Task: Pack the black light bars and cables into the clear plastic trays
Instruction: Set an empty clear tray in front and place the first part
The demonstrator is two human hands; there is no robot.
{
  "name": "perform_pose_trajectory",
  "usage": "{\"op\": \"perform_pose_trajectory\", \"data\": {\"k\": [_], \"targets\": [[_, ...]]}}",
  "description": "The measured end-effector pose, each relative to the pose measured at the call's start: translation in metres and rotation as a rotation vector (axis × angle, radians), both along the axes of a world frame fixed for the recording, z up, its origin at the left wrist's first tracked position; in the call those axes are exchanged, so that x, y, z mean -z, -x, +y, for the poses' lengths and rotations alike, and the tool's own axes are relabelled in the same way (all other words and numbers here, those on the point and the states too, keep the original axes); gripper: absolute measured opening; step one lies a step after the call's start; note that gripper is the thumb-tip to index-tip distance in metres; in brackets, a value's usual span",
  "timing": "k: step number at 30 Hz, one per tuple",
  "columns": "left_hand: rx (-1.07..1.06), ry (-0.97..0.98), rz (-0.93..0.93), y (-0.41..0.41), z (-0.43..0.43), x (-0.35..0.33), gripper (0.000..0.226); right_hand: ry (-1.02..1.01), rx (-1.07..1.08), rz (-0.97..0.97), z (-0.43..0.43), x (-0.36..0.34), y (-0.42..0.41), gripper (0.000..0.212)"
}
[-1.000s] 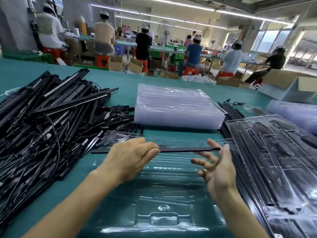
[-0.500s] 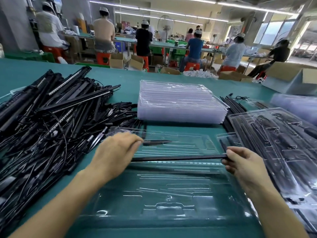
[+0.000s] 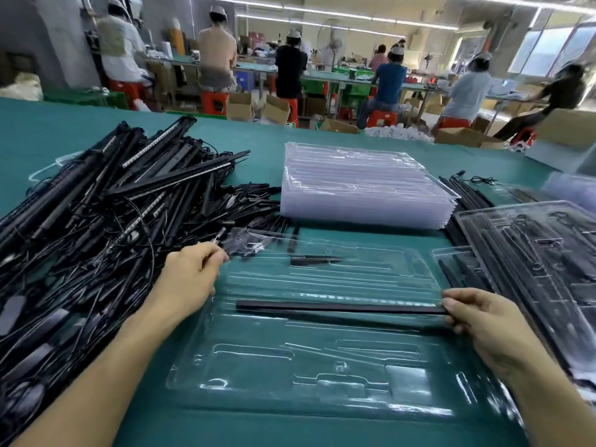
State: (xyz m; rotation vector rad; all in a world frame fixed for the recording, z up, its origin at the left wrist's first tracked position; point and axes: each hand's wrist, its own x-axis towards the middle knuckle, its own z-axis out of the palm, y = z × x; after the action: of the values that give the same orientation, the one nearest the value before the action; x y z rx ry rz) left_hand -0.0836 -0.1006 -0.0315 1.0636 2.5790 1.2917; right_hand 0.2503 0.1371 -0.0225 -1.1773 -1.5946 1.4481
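Thumb and fingers of the right hand (image 3: 483, 321) pinched the three-o'clock end of a bar (image 3: 338, 307), the fingers curled and pressed together under it. The bar ran level from nine to three o'clock across the middle of the tray (image 3: 290, 366). Whether it sat in a long slot there or just above it could not be told. The left hand (image 3: 190, 279) lay at the tray's ten-o'clock corner with its fingers curled together. Its thumb met the forefinger at a small black part on the edge of the pile (image 3: 96, 221); whether they gripped that part could not be told. A short piece (image 3: 312, 260) lay in a slot toward the tray's twelve-o'clock side. The pile of black bars and tangled cables spread from the tray's nine o'clock to its eleven. A stack (image 3: 364, 195) of empty clear trays stood at twelve o'clock, apart from the tray. A full tray (image 3: 532, 253) lay at two to three o'clock, with loose bars beside it. All rested on a green table (image 3: 258, 427). Beyond it, at twelve o'clock, workers (image 3: 390, 82) sat at benches with their backs turned.
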Motion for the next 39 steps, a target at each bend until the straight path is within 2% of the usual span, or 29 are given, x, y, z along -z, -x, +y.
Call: {"op": "perform_pose_trajectory", "data": {"k": [6, 8, 10, 13, 16, 19, 23, 27, 34, 39], "targets": [[0.068, 0.072, -0.069, 0.002, -0.003, -0.002, 0.022, -0.230, -0.021, -0.190, -0.011, 0.001, 0.005, 0.009], [0.092, 0.092, -0.056, 0.003, -0.005, -0.002, 0.015, -0.318, -0.047, -0.279, -0.016, -0.002, 0.008, 0.009], [0.147, 0.088, -0.123, 0.005, -0.008, -0.004, 0.009, -0.431, -0.059, -0.394, -0.020, -0.004, 0.009, 0.010], [0.246, 0.103, -0.266, 0.006, -0.013, -0.007, 0.043, -0.541, -0.068, -0.524, -0.027, -0.008, 0.010, 0.012], [0.229, 0.177, -0.185, 0.004, -0.012, -0.007, 0.051, -0.612, -0.078, -0.628, -0.026, -0.008, 0.007, 0.019], [0.190, 0.208, -0.118, 0.002, -0.011, -0.007, 0.053, -0.622, -0.059, -0.668, -0.023, -0.005, 0.002, 0.016], [0.155, 0.212, -0.123, 0.003, -0.011, -0.008, 0.062, -0.620, -0.038, -0.690, -0.021, 0.000, 0.003, 0.015], [0.107, 0.135, -0.192, 0.003, -0.011, -0.007, 0.050, -0.602, -0.070, -0.714, -0.021, 0.001, 0.005, 0.020], [0.067, 0.165, -0.236, 0.002, -0.009, -0.004, 0.083, -0.585, -0.053, -0.770, -0.020, 0.001, 0.007, 0.012], [0.125, 0.136, -0.355, 0.004, -0.007, -0.005, 0.110, -0.512, -0.080, -0.905, -0.017, -0.006, 0.010, 0.009]]}}
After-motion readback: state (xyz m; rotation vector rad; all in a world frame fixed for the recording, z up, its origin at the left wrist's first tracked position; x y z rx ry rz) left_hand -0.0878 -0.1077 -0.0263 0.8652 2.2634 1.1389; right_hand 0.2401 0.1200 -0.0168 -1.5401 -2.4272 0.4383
